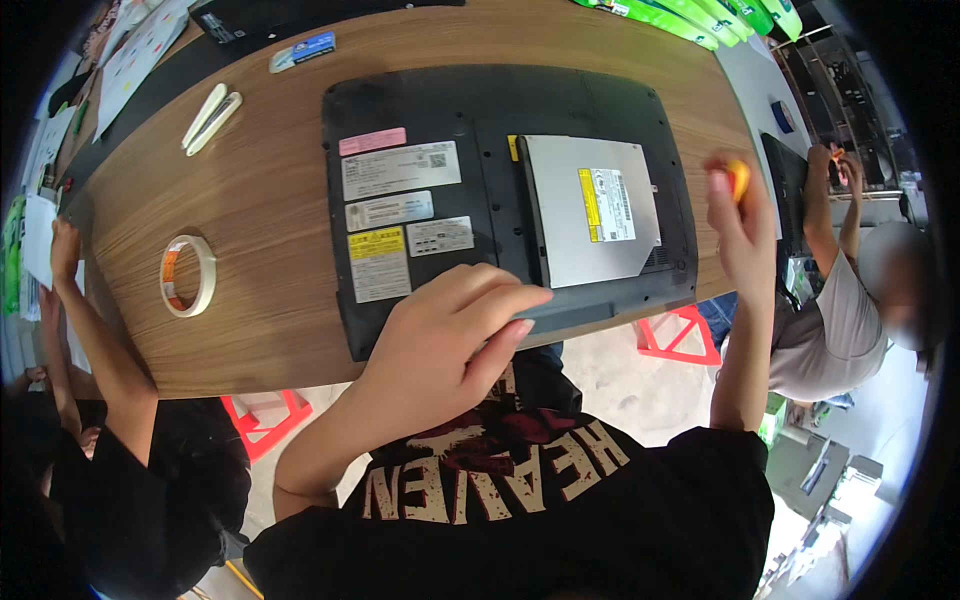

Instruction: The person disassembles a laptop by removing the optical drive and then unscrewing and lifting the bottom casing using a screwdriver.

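Observation:
A dark laptop [470, 100] lies bottom side up on the table, with several labels on its left half. On its right half rests a silver optical drive [560, 250] with a black bezel on its left side. My left hand [440, 325] is over the laptop's near edge, its index fingertip beside the drive's near left corner. Thumb and index finger are apart, with nothing visible between them. Off the laptop's right side, my right hand [745, 225] is raised, slightly blurred, its fingers closed on a small yellow-and-red handle [738, 180], like a screwdriver's. Any shaft is hidden.
On the wooden table [270, 200] lie a tape roll [207, 290], a white folding tool [212, 120] and a blue-and-white eraser [303, 52]. Green packages [670, 20] line the far edge. People work at left and right; red stools [680, 335] stand below.

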{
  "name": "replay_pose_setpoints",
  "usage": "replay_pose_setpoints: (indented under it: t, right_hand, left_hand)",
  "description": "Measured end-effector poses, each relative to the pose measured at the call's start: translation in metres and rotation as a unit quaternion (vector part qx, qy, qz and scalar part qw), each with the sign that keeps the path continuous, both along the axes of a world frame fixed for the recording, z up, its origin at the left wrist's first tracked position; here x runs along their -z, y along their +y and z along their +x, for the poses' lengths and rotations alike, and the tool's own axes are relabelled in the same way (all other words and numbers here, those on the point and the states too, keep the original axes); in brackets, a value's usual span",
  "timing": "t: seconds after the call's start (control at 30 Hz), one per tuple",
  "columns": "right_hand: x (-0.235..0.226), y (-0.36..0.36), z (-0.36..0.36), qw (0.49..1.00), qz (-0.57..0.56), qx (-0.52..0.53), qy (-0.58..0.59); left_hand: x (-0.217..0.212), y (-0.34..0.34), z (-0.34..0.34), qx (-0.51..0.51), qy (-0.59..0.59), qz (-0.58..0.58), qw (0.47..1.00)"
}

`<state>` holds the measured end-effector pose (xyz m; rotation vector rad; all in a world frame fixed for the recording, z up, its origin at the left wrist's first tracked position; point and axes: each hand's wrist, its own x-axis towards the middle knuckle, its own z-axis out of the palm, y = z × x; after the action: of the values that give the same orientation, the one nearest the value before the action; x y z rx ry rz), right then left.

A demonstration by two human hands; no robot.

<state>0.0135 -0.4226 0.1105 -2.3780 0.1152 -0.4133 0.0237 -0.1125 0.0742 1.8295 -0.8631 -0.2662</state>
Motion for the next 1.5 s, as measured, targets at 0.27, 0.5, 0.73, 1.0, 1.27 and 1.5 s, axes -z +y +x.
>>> replay_pose_setpoints:
  t: [0.27,0.5,0.73,1.0,1.27,1.5]
  right_hand:
    - [-0.030,-0.016,0.001,0.977,0.086,-0.102,-0.168]
    - [-0.021,0.035,0.059,0.954,0.253,-0.135,-0.087]
    - [0.002,0.058,0.088,0.951,0.152,-0.206,-0.172]
    - [0.022,0.056,0.100,0.952,0.111,-0.222,-0.177]
    - [0.013,0.062,0.106,0.967,0.098,-0.218,-0.090]
    - [0.002,0.056,0.107,0.941,0.092,-0.313,-0.089]
  left_hand:
    - [-0.003,-0.065,0.003,-0.060,-0.209,0.190,0.957]
    - [0.014,-0.077,0.013,-0.105,-0.251,0.251,0.929]
    - [0.016,-0.082,0.018,-0.118,-0.264,0.261,0.921]
    - [0.017,-0.081,0.022,-0.111,-0.229,0.254,0.933]
    - [0.021,-0.079,0.025,-0.104,-0.208,0.248,0.941]
    - [0.022,-0.081,0.024,-0.131,-0.210,0.211,0.945]
